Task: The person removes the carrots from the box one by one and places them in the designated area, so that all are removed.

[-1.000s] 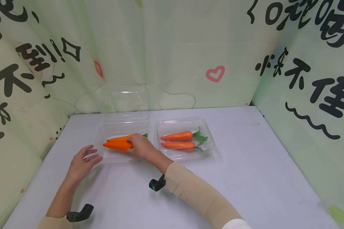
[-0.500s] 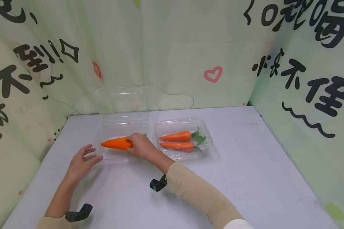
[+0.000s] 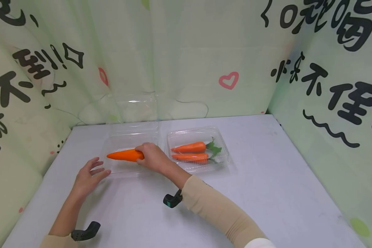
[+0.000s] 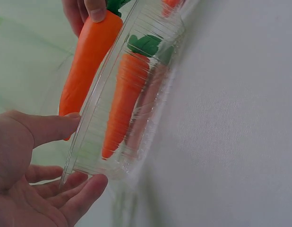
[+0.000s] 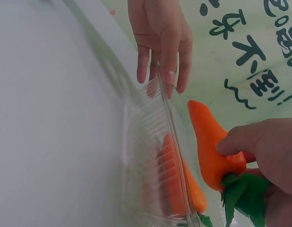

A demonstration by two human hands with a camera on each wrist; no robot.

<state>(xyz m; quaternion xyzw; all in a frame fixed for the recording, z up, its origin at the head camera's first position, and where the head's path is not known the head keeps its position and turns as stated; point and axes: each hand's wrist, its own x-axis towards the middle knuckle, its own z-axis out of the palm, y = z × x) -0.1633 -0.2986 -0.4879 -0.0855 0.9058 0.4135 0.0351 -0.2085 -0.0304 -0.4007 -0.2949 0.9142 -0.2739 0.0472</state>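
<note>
My right hand (image 3: 152, 156) grips an orange carrot (image 3: 124, 155) near its leafy green top, thumb on one side, tip pointing left. The carrot is over a clear plastic box (image 3: 124, 168), whose lid (image 3: 139, 106) stands raised at the back. Through the box wall, the left wrist view shows another carrot (image 4: 124, 99) lying inside; from the head view the held carrot and hand hide it. At the box's front left corner is my left hand (image 3: 88, 177), its thumb tip at the rim and its fingers loosely spread outside the wall.
A second clear box (image 3: 198, 132) stands close on the right, holding two carrots (image 3: 190, 147) with green tops. The white table (image 3: 266, 193) ends at a printed curtain (image 3: 186, 62) behind and on both sides. A black wrist device (image 3: 86, 231) sits on each arm.
The held carrot has shifted slightly, so it now covers the carrot that showed behind it a second ago. The right hand keeps its grip; the left hand stays at the box corner.
</note>
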